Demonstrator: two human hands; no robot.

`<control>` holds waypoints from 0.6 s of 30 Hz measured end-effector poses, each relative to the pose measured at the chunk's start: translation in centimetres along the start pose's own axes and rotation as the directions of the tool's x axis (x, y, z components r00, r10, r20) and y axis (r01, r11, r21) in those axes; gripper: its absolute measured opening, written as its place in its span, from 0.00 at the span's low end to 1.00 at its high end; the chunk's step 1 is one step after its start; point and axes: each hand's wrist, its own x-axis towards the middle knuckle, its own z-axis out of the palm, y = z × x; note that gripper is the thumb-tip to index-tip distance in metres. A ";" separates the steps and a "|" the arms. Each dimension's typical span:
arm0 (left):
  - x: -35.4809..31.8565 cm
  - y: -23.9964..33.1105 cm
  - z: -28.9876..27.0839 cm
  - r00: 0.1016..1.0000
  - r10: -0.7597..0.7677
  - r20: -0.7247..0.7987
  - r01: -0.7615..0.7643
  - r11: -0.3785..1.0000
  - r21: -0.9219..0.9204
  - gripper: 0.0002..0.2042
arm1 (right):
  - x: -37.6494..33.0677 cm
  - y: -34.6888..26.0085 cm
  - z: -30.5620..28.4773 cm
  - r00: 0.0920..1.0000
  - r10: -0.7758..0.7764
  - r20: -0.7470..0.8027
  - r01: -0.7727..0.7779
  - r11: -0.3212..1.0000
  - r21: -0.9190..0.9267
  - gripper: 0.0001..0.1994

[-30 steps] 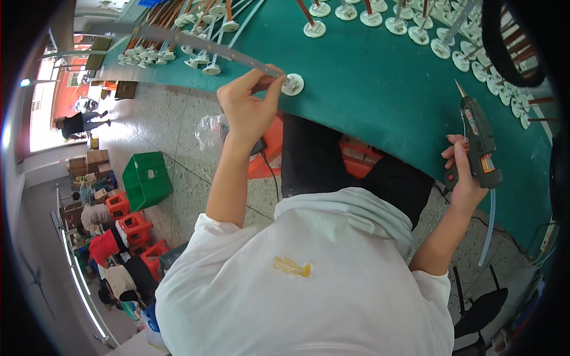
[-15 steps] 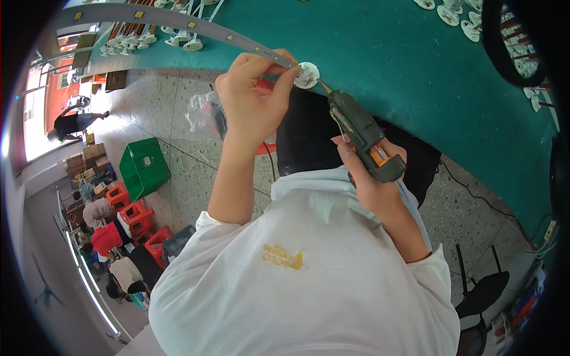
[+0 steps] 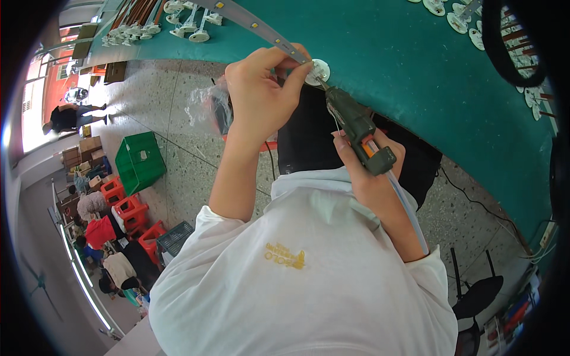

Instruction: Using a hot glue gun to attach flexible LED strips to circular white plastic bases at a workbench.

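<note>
Passage lies over the counter [image 3: 398,65], upper centre-right of the frame; the glue gun [image 3: 354,123] blocks below, the LED strip [image 3: 261,29] leftward, white-based stands [image 3: 458,22] toward both upper corners.

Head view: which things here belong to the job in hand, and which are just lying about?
Job in hand: light strip, pinched near its end; white disc; glue gun, tip at the disc; probably the disc-based rods on the green table.

Seemingly just lying about: green crate; red stools; black chair; clear plastic bag.
</note>
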 end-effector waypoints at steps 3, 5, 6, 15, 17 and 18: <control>0.0 -0.3 -0.1 1.000 -0.017 -0.001 0.017 1.000 -0.003 0.06 | -0.1 0.2 0.2 1.000 -0.015 -0.011 0.015 1.000 0.000 0.11; 0.0 -0.3 0.0 0.999 0.040 -0.003 -0.040 0.999 -0.017 0.06 | -0.1 0.4 0.4 1.000 -0.013 -0.007 0.013 1.000 -0.001 0.11; 0.0 -0.2 0.0 0.999 0.040 -0.002 -0.040 0.999 -0.018 0.06 | -0.2 0.5 0.4 1.000 -0.008 -0.004 0.008 1.000 -0.003 0.11; -0.1 -0.4 -0.1 1.000 0.018 0.011 -0.018 0.999 -0.027 0.05 | 0.1 0.0 0.6 0.999 -0.002 -0.037 0.002 1.000 -0.007 0.13; -0.1 -0.2 -0.2 1.000 -0.021 0.013 0.021 1.000 -0.010 0.06 | -0.1 -0.1 0.2 0.999 0.040 0.020 -0.039 0.998 -0.046 0.08; -0.1 -0.2 -0.2 1.000 -0.020 0.013 0.020 1.000 -0.011 0.06 | -0.2 -0.1 0.0 0.994 0.083 0.075 -0.077 0.993 -0.084 0.06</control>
